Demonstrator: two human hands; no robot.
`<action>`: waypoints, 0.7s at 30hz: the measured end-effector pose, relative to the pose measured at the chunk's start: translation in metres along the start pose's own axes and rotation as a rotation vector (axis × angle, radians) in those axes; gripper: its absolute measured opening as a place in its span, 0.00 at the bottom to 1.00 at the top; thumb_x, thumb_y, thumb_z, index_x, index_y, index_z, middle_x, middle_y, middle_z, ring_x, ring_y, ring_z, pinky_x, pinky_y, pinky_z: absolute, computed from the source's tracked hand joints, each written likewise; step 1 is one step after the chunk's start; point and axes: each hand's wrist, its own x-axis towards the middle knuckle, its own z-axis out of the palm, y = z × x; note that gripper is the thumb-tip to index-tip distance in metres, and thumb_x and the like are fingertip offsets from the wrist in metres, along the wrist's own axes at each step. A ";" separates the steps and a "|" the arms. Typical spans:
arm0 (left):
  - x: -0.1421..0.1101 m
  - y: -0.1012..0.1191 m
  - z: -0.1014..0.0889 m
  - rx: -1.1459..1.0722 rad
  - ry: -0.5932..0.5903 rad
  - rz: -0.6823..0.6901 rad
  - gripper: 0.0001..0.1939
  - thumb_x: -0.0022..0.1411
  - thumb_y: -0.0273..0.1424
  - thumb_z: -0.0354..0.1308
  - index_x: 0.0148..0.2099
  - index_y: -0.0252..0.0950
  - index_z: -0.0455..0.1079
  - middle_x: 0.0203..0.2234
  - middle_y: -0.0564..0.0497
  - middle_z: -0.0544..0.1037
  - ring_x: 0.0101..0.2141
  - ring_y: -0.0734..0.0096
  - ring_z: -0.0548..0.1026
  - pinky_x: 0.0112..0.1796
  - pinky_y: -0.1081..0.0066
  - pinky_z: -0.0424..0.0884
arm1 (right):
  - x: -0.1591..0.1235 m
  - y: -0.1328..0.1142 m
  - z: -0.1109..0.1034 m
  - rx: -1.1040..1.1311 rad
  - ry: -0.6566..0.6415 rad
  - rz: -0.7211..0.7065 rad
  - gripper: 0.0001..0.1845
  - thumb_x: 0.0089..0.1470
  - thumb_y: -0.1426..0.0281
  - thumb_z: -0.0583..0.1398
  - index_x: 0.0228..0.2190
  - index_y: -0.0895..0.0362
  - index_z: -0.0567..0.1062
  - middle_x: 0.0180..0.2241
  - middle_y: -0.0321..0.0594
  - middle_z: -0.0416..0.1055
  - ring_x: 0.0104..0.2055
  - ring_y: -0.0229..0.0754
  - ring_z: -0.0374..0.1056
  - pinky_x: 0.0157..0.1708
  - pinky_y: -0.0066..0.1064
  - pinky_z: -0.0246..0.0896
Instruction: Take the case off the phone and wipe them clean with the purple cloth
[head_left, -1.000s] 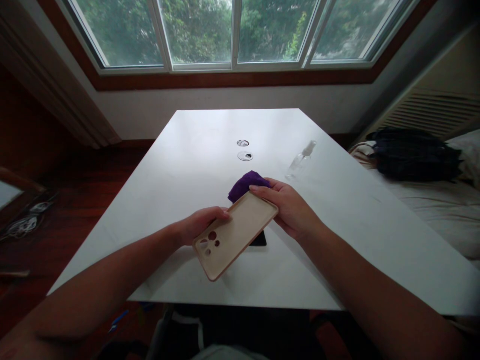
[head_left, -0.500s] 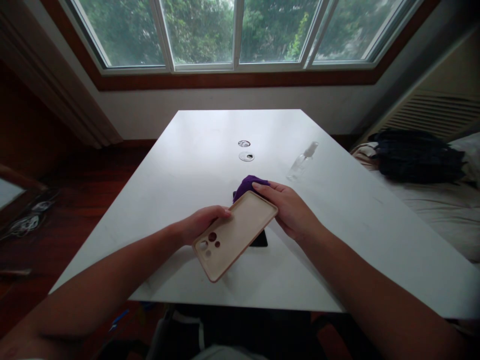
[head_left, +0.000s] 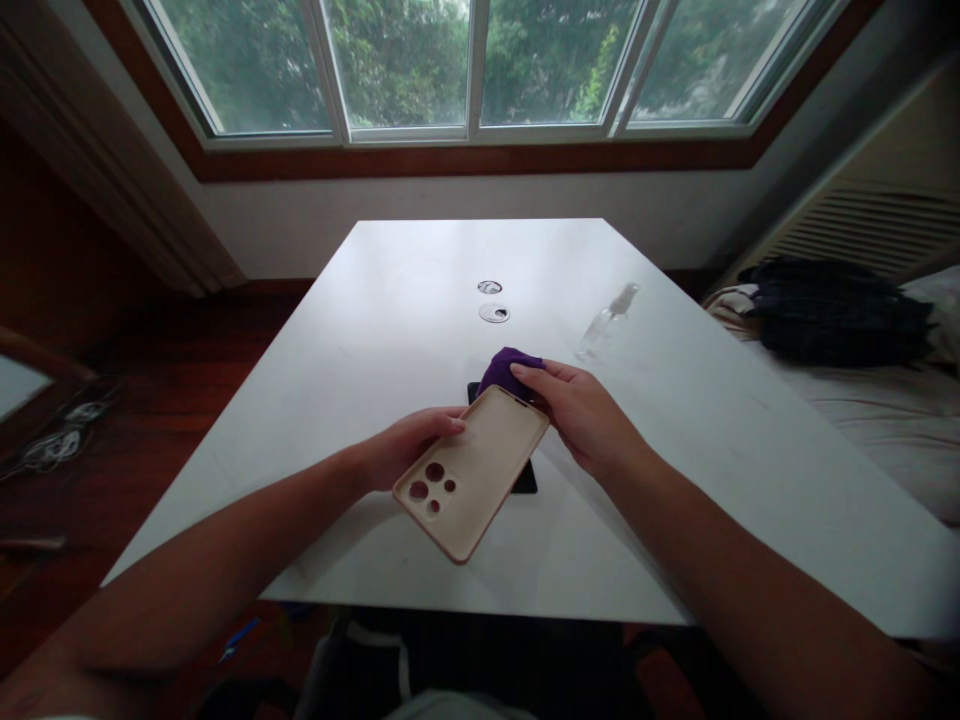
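Note:
My left hand (head_left: pixel 421 440) is closed on the left edge of a beige phone case (head_left: pixel 480 465), its thumb lying on the inner face. The case is tilted, with its camera holes toward me on the left. My right hand (head_left: pixel 574 405) pinches a bunched purple cloth (head_left: pixel 508 372) at the far end of the case, against its rim. Under the case, a dark flat object like a phone (head_left: pixel 527 480) lies on the white table, mostly hidden by the case and cloth.
A clear spray bottle (head_left: pixel 609 318) lies on the table (head_left: pixel 315 400) at the right. Two round grommets (head_left: pixel 494 313) are set in the tabletop beyond my hands. Right of the table, dark clothing (head_left: pixel 836 312) lies on a bed. A window stands behind.
The phone case has turned slightly and its near end has shifted right. My right hand and the purple cloth have moved a little to the right.

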 end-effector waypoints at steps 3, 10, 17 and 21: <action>0.000 -0.001 0.001 0.024 0.037 0.034 0.23 0.60 0.33 0.59 0.56 0.28 0.69 0.39 0.39 0.81 0.36 0.61 0.80 0.38 0.69 0.75 | 0.002 0.001 -0.001 -0.093 0.056 -0.068 0.14 0.52 0.59 0.68 0.37 0.56 0.83 0.36 0.40 0.81 0.38 0.44 0.75 0.43 0.35 0.69; 0.001 0.000 0.002 0.026 0.077 0.117 0.24 0.60 0.34 0.61 0.57 0.28 0.69 0.39 0.40 0.82 0.35 0.60 0.81 0.37 0.68 0.76 | 0.006 -0.001 -0.009 -0.371 0.163 -0.173 0.16 0.53 0.56 0.66 0.33 0.57 0.83 0.27 0.37 0.78 0.27 0.40 0.68 0.27 0.31 0.61; 0.004 0.000 0.001 0.020 0.091 0.171 0.23 0.65 0.35 0.58 0.59 0.28 0.68 0.44 0.38 0.81 0.38 0.59 0.82 0.40 0.66 0.77 | 0.011 0.002 -0.020 -0.560 0.105 -0.180 0.19 0.55 0.55 0.64 0.37 0.58 0.83 0.28 0.38 0.78 0.29 0.42 0.69 0.30 0.32 0.62; 0.004 -0.001 -0.001 0.048 0.099 0.186 0.23 0.65 0.36 0.58 0.58 0.28 0.69 0.45 0.37 0.81 0.39 0.58 0.81 0.39 0.65 0.77 | 0.011 0.000 -0.020 -0.732 0.075 -0.166 0.18 0.54 0.56 0.64 0.37 0.58 0.82 0.29 0.38 0.78 0.29 0.42 0.70 0.30 0.32 0.62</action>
